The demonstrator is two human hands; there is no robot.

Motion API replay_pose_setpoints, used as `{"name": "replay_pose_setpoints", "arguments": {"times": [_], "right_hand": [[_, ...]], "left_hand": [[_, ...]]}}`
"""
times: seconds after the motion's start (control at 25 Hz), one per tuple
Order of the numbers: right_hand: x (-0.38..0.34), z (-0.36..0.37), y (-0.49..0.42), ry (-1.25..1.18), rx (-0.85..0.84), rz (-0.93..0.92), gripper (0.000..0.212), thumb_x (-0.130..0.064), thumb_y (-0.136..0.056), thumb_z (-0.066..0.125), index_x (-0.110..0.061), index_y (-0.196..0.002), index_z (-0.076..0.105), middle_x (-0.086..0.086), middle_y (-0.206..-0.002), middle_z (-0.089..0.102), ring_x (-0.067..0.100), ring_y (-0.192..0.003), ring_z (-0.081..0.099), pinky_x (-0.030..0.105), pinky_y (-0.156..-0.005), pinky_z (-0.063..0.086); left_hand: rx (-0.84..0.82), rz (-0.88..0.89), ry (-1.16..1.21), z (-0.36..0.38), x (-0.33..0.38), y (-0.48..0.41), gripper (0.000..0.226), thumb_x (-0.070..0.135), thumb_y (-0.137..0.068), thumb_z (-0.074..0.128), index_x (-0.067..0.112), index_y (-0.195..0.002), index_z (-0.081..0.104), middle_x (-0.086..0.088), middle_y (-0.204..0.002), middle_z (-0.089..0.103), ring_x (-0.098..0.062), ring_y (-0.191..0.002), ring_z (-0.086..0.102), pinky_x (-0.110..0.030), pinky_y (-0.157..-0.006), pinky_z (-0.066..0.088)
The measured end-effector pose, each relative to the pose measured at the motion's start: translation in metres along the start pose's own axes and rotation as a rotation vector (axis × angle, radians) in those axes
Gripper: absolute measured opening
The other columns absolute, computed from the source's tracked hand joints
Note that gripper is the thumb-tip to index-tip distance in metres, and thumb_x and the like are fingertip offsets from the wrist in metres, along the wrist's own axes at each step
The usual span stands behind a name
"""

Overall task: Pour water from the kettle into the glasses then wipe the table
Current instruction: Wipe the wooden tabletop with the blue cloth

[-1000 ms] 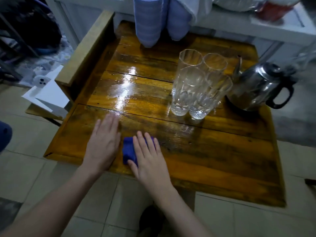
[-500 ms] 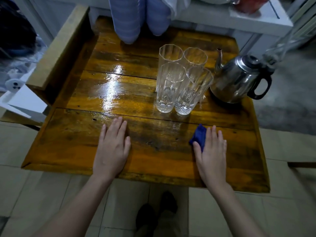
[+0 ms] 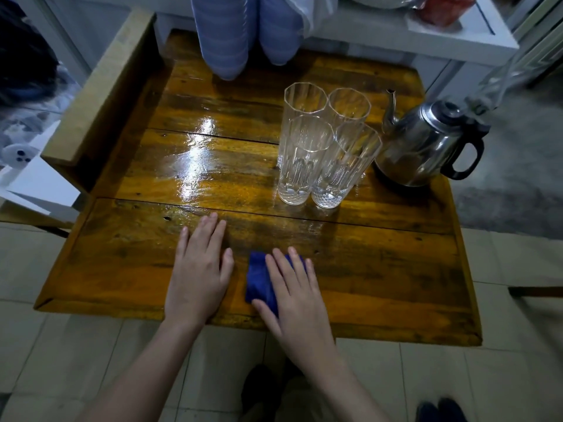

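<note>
Several tall clear glasses point(image 3: 323, 147) stand clustered on the wooden table point(image 3: 380, 269), right of its middle. A steel kettle point(image 3: 426, 144) with a black handle stands just right of them, spout pointing away from me. My right hand point(image 3: 292, 296) lies flat on a folded blue cloth point(image 3: 259, 281) near the table's front edge, pressing it to the wood. My left hand point(image 3: 201, 269) rests flat on the table just left of the cloth, fingers together, holding nothing.
A wet, shiny patch point(image 3: 198, 153) covers the table's middle left. A raised wooden side rail point(image 3: 100, 89) borders the left edge. Blue stacked cups point(image 3: 222, 32) hang over the far edge, below a white shelf point(image 3: 457, 35). Tiled floor lies in front.
My right hand has slid the blue cloth leftward along the front of the table, from below the glasses to beside my left hand. The left hand stayed put.
</note>
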State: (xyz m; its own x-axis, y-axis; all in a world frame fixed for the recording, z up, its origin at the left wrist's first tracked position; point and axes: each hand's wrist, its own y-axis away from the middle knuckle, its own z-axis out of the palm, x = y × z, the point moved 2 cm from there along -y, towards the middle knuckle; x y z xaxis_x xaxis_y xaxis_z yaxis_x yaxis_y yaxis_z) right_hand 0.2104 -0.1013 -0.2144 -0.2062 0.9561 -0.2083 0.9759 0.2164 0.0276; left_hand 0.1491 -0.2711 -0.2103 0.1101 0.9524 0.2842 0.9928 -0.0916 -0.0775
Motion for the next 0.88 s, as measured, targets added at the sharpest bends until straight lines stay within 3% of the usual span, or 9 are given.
{"name": "replay_pose_setpoints", "arguments": {"times": [0.24, 0.44, 0.72, 0.88], "right_hand": [[0.074, -0.016, 0.026, 0.084, 0.01, 0.192, 0.072, -0.059, -0.097, 0.019, -0.011, -0.15, 0.025, 0.008, -0.156, 0.029, 0.027, -0.146, 0.016, 0.048, -0.117, 0.014], [0.061, -0.025, -0.016, 0.001, 0.065, 0.272, 0.065, -0.045, -0.095, 0.032, -0.009, -0.149, 0.031, 0.01, -0.153, 0.038, 0.029, -0.145, 0.022, 0.053, -0.118, 0.019], [-0.021, -0.01, -0.069, 0.06, 0.071, 0.095, 0.058, -0.048, -0.097, 0.033, -0.02, -0.147, 0.037, 0.01, -0.153, 0.038, 0.035, -0.141, 0.031, 0.058, -0.114, 0.022], [0.009, -0.014, -0.046, 0.09, 0.009, -0.031, 0.059, -0.05, -0.095, 0.034, -0.022, -0.147, 0.037, 0.006, -0.153, 0.038, 0.029, -0.143, 0.029, 0.053, -0.116, 0.023]], "left_hand": [[0.002, 0.001, 0.04, -0.001, -0.001, 0.0, 0.053, 0.034, -0.097, 0.032, 0.014, -0.146, 0.035, -0.005, -0.155, 0.03, -0.017, -0.146, 0.022, -0.043, -0.12, 0.014], [0.001, -0.003, 0.031, 0.001, -0.002, -0.001, 0.052, 0.034, -0.098, 0.032, 0.014, -0.146, 0.035, -0.005, -0.156, 0.03, -0.016, -0.146, 0.021, -0.043, -0.12, 0.014], [0.007, -0.008, 0.01, 0.0, -0.002, 0.0, 0.052, 0.033, -0.097, 0.036, 0.013, -0.145, 0.036, -0.006, -0.155, 0.032, -0.017, -0.145, 0.024, -0.042, -0.12, 0.015], [0.009, -0.005, 0.026, 0.0, -0.002, -0.001, 0.052, 0.032, -0.097, 0.035, 0.014, -0.145, 0.036, -0.005, -0.155, 0.032, -0.016, -0.145, 0.023, -0.042, -0.12, 0.014]]}}
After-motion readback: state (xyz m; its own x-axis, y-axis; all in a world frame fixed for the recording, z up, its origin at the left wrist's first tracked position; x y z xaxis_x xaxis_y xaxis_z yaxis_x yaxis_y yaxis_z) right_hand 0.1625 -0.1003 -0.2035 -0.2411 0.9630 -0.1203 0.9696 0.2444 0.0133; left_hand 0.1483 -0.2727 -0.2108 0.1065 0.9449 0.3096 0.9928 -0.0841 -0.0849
